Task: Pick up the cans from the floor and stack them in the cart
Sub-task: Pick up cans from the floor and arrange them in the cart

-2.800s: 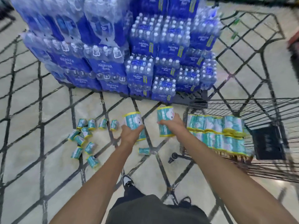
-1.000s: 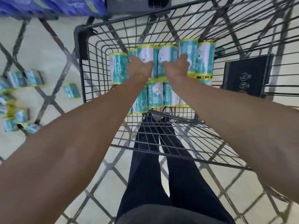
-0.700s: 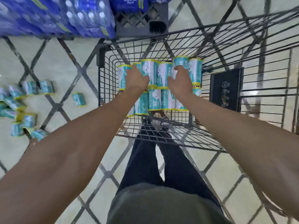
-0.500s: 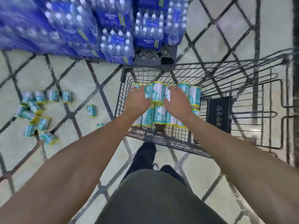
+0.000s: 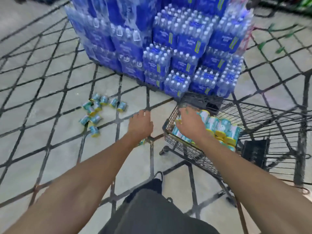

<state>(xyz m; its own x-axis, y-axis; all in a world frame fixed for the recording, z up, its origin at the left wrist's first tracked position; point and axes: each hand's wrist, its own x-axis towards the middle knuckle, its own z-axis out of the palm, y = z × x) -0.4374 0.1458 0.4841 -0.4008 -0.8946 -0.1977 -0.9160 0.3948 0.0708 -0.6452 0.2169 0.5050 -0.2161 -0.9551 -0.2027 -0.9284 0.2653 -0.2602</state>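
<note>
Several teal cans with yellow rims point(image 5: 94, 112) lie scattered on the tiled floor at the left. More of the same cans point(image 5: 221, 128) are stacked in rows inside the wire cart point(image 5: 270, 114) at the right. My right hand point(image 5: 190, 125) hovers over the stacked cans at the cart's near corner, fingers spread, holding nothing. My left hand point(image 5: 141, 125) is outside the cart, over the floor, open and empty. One can point(image 5: 141, 142) peeks out from under my left wrist.
A tall pallet of blue shrink-wrapped water bottle packs point(image 5: 168, 44) stands just beyond the cart and the loose cans. A black child-seat flap point(image 5: 255, 152) hangs in the cart. My legs and shoe point(image 5: 157, 181) are below.
Both hands have let go of the cans they set on the cart's stack. My left hand has swung left out of the cart, and my view has lifted toward the floor cans.
</note>
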